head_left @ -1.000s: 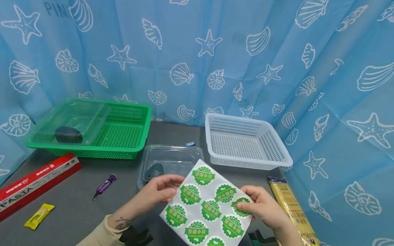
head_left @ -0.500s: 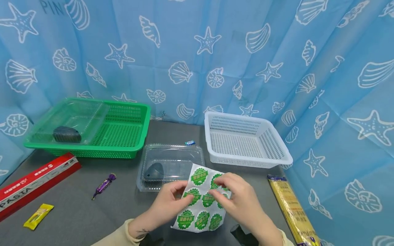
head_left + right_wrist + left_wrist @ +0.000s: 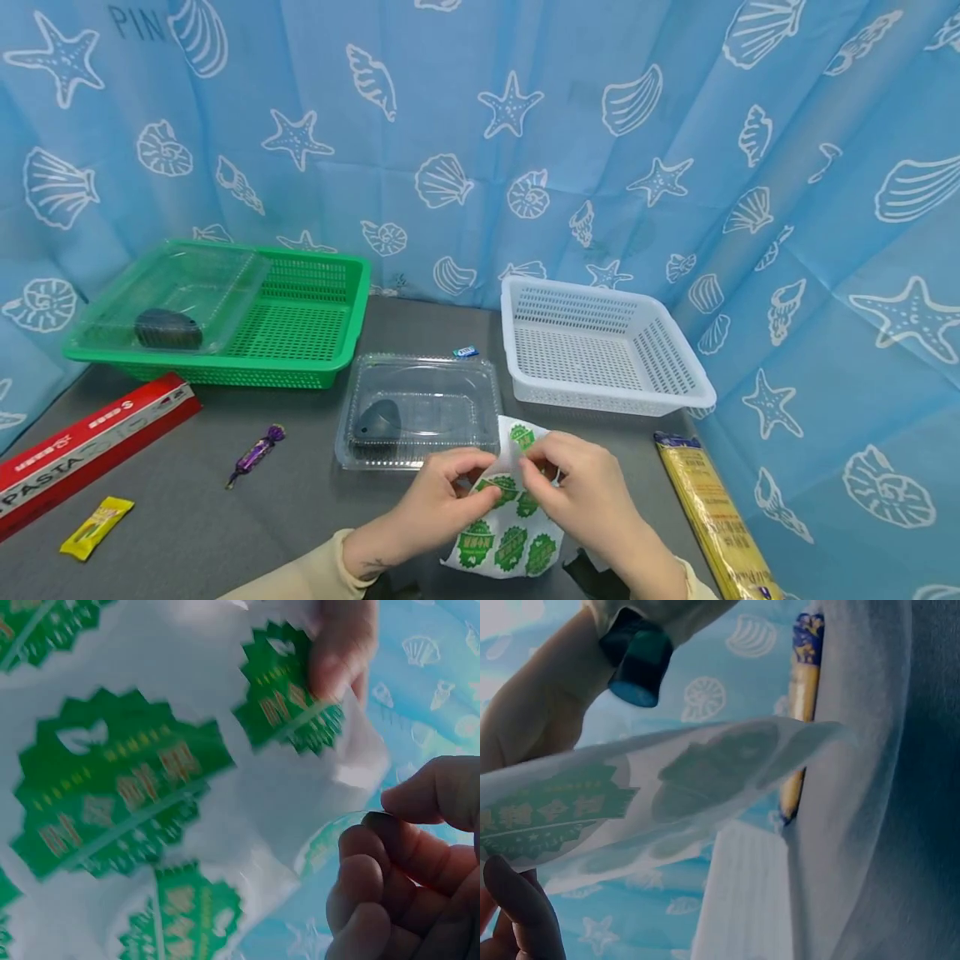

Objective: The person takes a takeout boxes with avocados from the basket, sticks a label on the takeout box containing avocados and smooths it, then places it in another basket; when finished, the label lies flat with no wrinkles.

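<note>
A white sheet of round green stickers is held up in front of me, bent and curling. My left hand grips its left side, the thumb lying over a sticker. At the upper right edge, the thumb and forefinger of my right hand come together. The right wrist view shows that right hand pinching the rim of a green sticker, which curves up at the sheet's edge. In the left wrist view the sheet runs between both hands.
Behind the sheet sits a clear plastic box with a dark object inside. A green basket carries another clear box. Around them lie a white basket, a red pasta box, two wrapped sweets, a small blue packet and a gold packet.
The sheet was turned and lowered, and now bends where it was flat. My right hand moved from its right edge in toward my left hand and now pinches a sticker's rim.
</note>
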{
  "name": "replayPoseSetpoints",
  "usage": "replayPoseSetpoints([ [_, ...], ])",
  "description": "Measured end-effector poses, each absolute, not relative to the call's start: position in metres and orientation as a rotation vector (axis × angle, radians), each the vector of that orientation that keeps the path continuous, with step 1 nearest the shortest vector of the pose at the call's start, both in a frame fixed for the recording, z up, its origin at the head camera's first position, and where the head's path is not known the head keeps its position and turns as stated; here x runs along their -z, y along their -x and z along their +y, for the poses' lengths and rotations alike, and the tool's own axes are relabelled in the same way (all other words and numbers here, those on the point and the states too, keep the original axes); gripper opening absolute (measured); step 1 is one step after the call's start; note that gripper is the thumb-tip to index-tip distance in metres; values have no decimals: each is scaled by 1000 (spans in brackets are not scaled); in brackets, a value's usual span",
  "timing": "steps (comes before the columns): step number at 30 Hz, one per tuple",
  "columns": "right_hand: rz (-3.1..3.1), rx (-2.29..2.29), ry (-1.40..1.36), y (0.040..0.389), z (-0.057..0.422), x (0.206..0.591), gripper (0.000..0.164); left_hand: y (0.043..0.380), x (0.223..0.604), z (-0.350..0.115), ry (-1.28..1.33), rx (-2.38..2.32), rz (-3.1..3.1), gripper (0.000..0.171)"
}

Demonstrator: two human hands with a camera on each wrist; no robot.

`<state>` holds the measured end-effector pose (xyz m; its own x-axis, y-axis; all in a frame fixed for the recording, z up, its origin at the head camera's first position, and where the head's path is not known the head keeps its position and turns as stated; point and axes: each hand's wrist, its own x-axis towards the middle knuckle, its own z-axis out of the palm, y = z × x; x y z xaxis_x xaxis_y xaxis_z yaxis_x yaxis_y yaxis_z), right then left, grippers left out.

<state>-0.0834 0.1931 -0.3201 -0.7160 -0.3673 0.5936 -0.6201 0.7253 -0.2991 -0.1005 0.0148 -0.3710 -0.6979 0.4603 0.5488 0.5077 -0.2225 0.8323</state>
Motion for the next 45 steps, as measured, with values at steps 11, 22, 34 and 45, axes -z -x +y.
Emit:
replayPoseSetpoints([
  [11,-2226,-764,-476,77,233,286,22,108,420,66,907,2683,-1980,22],
  [22,-2215,-807,-453,77,231,278,20,106,431,65,834,2413,-2567,18],
  [34,-1852,-601,-932,107,191,275,10,128,355,-6,762,2092,-2705,25],
  [45,-1569,-71,-1302,144,140,285,26,148,325,-30,482,2686,-2089,22],
])
